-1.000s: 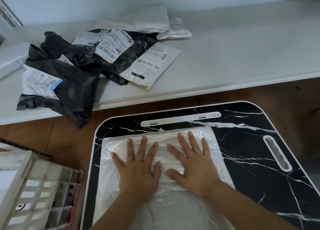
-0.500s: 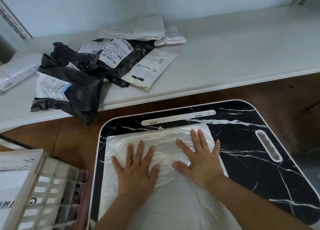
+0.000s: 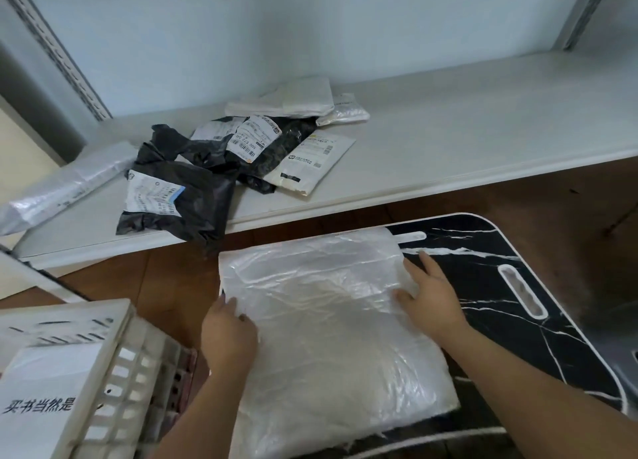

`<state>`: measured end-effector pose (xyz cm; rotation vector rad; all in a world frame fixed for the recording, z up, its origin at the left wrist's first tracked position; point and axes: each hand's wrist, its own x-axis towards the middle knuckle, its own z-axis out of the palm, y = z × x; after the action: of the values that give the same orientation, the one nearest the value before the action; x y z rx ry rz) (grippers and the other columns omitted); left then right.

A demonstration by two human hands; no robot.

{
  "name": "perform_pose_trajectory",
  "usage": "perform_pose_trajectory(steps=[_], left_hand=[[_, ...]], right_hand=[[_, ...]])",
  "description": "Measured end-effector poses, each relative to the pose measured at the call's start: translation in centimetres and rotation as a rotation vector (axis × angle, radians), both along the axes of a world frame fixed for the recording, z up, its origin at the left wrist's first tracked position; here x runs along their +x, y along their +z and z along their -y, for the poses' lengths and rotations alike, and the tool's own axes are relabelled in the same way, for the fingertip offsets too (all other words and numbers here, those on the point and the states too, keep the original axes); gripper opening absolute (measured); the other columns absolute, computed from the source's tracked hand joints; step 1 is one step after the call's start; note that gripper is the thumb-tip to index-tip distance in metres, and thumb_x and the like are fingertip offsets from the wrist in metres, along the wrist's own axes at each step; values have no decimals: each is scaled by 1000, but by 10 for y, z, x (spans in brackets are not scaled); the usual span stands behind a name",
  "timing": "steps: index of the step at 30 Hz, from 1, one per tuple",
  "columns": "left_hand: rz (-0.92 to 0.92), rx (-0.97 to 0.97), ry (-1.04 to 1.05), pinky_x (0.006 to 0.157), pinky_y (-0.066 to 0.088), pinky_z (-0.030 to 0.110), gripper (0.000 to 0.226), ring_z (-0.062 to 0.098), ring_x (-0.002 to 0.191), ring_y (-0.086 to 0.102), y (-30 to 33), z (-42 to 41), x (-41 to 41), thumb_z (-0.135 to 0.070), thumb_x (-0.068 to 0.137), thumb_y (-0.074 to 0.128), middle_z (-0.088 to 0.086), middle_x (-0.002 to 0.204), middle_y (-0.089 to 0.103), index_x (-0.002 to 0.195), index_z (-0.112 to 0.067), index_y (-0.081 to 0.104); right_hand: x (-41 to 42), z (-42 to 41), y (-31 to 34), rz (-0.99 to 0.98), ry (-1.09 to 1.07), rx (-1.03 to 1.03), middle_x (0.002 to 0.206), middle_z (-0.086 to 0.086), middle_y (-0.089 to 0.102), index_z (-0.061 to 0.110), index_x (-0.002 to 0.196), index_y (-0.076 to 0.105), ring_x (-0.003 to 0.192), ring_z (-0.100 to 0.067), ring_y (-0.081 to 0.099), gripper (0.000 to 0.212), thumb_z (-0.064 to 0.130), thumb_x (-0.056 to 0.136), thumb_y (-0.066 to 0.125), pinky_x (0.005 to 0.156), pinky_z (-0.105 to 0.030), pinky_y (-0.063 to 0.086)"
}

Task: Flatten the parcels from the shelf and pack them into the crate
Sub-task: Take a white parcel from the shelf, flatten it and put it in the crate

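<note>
Your hands have left the flat press on top of the white parcel (image 3: 331, 320) and gone to its two side edges. Your left hand (image 3: 229, 341) now grips the left edge, thumb on the upper face and fingers tucked out of sight beneath it. Your right hand (image 3: 433, 298) holds the right edge, thumb laid on top; its fingers run along the edge toward the far corner, and how far they curl under cannot be told. The parcel has moved left: half a second ago it lay wholly on the black marbled tray (image 3: 518, 286), and now its left edge overhangs the tray's left side above the wood floor (image 3: 162, 286), near the white crate (image 3: 121, 382) at lower left. Whether it is raised clear of the tray cannot be told. The crate holds a white package with black printed characters (image 3: 45, 386). On the white shelf (image 3: 483, 130) behind, the pile of black and white parcels (image 3: 214, 168) lies as before, a long silver parcel (image 3: 65, 185) at its left end.
</note>
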<state>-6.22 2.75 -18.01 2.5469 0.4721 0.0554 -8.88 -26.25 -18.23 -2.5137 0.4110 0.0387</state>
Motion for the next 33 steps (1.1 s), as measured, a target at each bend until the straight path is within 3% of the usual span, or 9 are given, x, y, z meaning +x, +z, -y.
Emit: perform_pose_trajectory(steps=[2, 4, 6, 8, 10, 13, 15, 27, 33], left_hand=[[-110, 293, -207, 118, 19, 45, 52, 36, 144, 20, -3, 6, -3, -37, 97, 43, 11, 158, 21, 147, -26, 35], [-149, 384, -379, 117, -1, 50, 57, 31, 147, -10, -9, 25, -12, -55, 97, 25, -2, 162, -8, 151, -41, 12], [-154, 395, -532, 113, -12, 55, 61, 29, 144, -23, -16, 49, -25, -63, 91, 6, -10, 158, -22, 149, -46, -1], [-167, 450, -638, 108, -18, 61, 71, 28, 142, -29, -29, 62, -32, -65, 77, -14, -14, 151, -32, 146, -49, -12], [-156, 478, -645, 108, -12, 68, 69, 30, 144, -23, -49, 61, -34, -64, 76, -15, -15, 152, -28, 144, -51, -13], [-152, 469, -654, 102, 12, 74, 58, 38, 144, 17, -61, 57, -42, -60, 91, 21, -6, 159, 19, 147, -44, 24], [-107, 491, -658, 100, 16, 75, 59, 38, 142, 25, -69, 55, -42, -57, 88, 34, -4, 156, 29, 144, -37, 36], [-92, 450, -683, 102, 13, 76, 61, 40, 144, 17, -70, 57, -37, -53, 88, 36, -3, 158, 23, 147, -34, 33], [-104, 532, -772, 103, 15, 74, 66, 33, 147, 9, -66, 13, -48, -69, 92, 22, -8, 160, 15, 150, -39, 23]], right_hand=[[-2, -8, 3, -94, 209, -229, 162, 1, -4, 33, 151, 25, 149, -24, -5, 60, 51, 96, 45, 116, -55, 6], [-10, -27, -14, -117, 370, -375, 162, 3, -11, 41, 150, 16, 147, -26, -17, 59, 61, 96, 27, 111, -65, -3], [-21, -49, -32, -64, 428, -402, 163, 1, 0, 44, 149, 19, 147, -31, -15, 59, 66, 94, 12, 109, -70, -3], [-26, -63, -45, -104, 428, -416, 159, -2, 25, 43, 144, 33, 147, -37, 6, 58, 66, 96, 10, 107, -69, 4], [-25, -69, -54, -75, 417, -466, 154, -8, 34, 40, 142, 39, 143, -40, 24, 55, 62, 98, 16, 104, -69, 12], [-35, -73, -62, 5, 454, -480, 157, -15, 26, 40, 148, 30, 144, -43, 19, 54, 57, 100, 15, 107, -61, 16], [-37, -72, -66, 30, 451, -457, 158, -16, 22, 39, 150, 27, 145, -42, 16, 54, 56, 100, 15, 108, -60, 17], [-31, -71, -69, -2, 461, -452, 160, -16, 13, 41, 151, 23, 147, -42, 6, 57, 60, 98, 17, 105, -71, 12], [-40, -61, -63, 9, 621, -531, 160, -18, 12, 44, 148, 27, 146, -45, 5, 81, 88, 80, 25, 103, -73, 9]])
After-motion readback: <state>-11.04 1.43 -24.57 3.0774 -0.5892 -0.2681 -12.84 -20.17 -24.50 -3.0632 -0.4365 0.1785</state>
